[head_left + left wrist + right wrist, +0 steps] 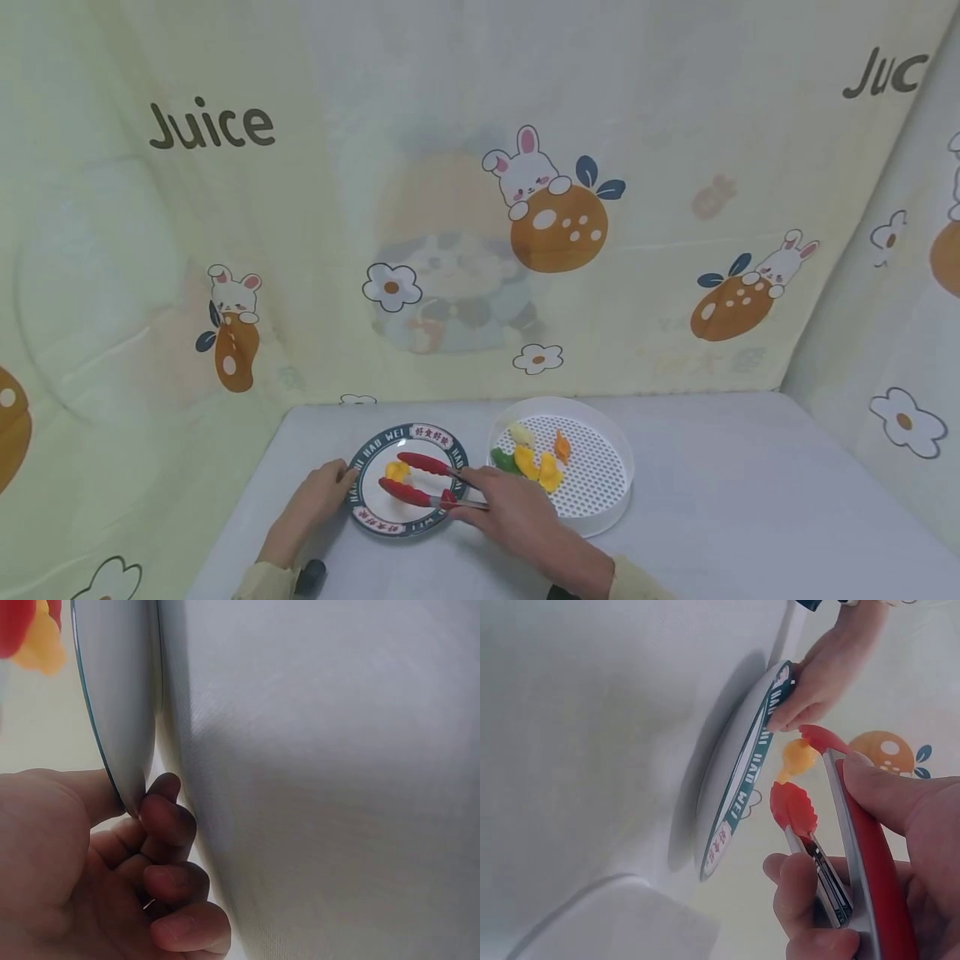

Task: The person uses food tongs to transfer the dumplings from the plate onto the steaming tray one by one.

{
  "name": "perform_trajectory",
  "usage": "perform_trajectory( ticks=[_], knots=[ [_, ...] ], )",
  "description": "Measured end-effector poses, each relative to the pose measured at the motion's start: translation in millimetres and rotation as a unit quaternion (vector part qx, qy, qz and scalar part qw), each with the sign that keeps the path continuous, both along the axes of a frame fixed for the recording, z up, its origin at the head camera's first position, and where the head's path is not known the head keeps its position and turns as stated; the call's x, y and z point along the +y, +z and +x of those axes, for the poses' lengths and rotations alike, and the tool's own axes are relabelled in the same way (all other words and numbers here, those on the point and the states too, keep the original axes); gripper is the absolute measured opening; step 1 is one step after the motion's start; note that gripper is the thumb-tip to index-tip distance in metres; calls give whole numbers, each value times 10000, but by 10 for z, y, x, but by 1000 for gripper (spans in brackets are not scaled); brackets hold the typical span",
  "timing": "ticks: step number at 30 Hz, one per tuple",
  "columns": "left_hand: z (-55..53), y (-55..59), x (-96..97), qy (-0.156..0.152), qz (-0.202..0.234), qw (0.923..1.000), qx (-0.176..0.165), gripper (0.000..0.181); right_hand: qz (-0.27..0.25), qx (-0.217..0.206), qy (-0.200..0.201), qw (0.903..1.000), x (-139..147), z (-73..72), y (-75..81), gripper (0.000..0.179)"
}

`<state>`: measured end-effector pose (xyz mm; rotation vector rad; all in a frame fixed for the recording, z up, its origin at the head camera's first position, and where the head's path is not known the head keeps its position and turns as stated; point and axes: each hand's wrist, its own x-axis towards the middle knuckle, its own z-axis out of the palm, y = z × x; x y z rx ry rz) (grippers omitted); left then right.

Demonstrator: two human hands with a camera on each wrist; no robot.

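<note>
My left hand (pixel 318 493) pinches the left rim of a white plate (pixel 372 492) with a dark green lettered border. In the left wrist view, the thumb lies over the rim and curled fingers (pixel 169 817) reach under it. My right hand (pixel 517 510) grips metal tongs (pixel 855 847) with red handles and red scalloped tips. A small yellow piece (pixel 397 472) shows between the spread tong tips, over the plate. In the right wrist view this piece overlaps both tips, above the plate's lettered rim.
Right of the plate stands a round white perforated basket (pixel 596 467). In it lie several small pieces: yellow ones (pixel 550 473), an orange one (pixel 562 447), a green one (pixel 503 460) and a pale one (pixel 521 433). A printed cloth (pixel 645 108) hangs behind the white table (pixel 720 500).
</note>
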<state>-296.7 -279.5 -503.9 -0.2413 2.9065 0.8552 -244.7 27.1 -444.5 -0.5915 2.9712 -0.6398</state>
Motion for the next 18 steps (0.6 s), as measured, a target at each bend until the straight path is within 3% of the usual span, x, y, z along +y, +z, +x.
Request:
perform_trajectory(
  ticks=[8, 18],
  knots=[
    [-10, -25, -12, 9, -47, 10000, 18, 25, -79, -34, -135, 9999, 180, 53, 34, 67],
    [21, 5, -13, -14, -54, 9999, 112, 25, -55, -133, -210, 9997, 402, 104, 19, 61]
  ],
)
